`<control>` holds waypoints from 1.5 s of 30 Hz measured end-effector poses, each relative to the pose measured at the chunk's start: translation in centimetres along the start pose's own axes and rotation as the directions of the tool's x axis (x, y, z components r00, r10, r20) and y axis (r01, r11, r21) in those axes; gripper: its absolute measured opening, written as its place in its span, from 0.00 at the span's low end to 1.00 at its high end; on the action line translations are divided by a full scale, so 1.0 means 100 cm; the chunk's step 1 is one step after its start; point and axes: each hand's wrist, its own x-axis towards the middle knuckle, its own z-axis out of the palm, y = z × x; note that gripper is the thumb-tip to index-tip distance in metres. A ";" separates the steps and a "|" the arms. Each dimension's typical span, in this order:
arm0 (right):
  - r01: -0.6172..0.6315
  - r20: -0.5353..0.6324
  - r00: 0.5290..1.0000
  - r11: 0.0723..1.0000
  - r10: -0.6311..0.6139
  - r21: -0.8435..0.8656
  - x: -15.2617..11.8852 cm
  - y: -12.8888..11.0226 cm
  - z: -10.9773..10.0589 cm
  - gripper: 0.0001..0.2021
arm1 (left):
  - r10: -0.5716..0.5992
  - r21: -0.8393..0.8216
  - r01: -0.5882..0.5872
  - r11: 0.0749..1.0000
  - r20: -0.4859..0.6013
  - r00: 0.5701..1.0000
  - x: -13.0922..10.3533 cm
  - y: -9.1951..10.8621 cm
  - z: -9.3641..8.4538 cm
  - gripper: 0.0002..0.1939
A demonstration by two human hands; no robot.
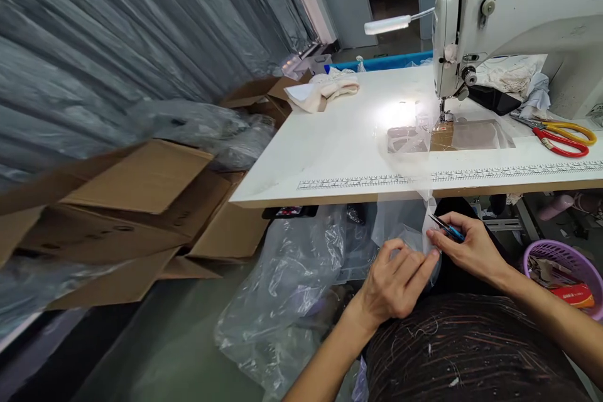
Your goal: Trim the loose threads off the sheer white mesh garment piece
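Bare left hand (394, 277): knuckles up, fingers curled; bare right hand (475, 250) just beside, pinching; both bare forearms (330, 352) angled inward

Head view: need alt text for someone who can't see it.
A person's left hand and right hand hold sheer white fabric at the near edge of a white table, the right hand also holding blue snips. A sewing machine and red-and-yellow scissors are on the table; open cardboard boxes lie left.
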 end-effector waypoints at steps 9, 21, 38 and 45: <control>0.457 -0.184 0.882 0.883 -0.435 0.106 -0.043 -0.019 -0.020 0.12 | -0.591 -0.729 0.485 0.483 0.137 0.795 0.032 0.041 -0.050 0.05; -0.030 0.010 1.000 0.974 0.029 0.223 -0.043 -0.004 -0.017 0.13 | -0.815 -0.577 0.767 0.280 0.279 0.508 0.025 0.033 -0.008 0.09; -0.541 0.284 0.839 0.653 0.464 0.530 -0.040 0.002 -0.052 0.11 | -0.294 -0.659 0.362 0.660 0.217 0.931 0.032 -0.003 0.020 0.18; -0.512 0.329 0.858 0.702 0.393 0.496 -0.039 0.000 -0.056 0.12 | -0.089 -0.629 0.119 0.768 0.080 0.993 0.043 -0.003 0.057 0.26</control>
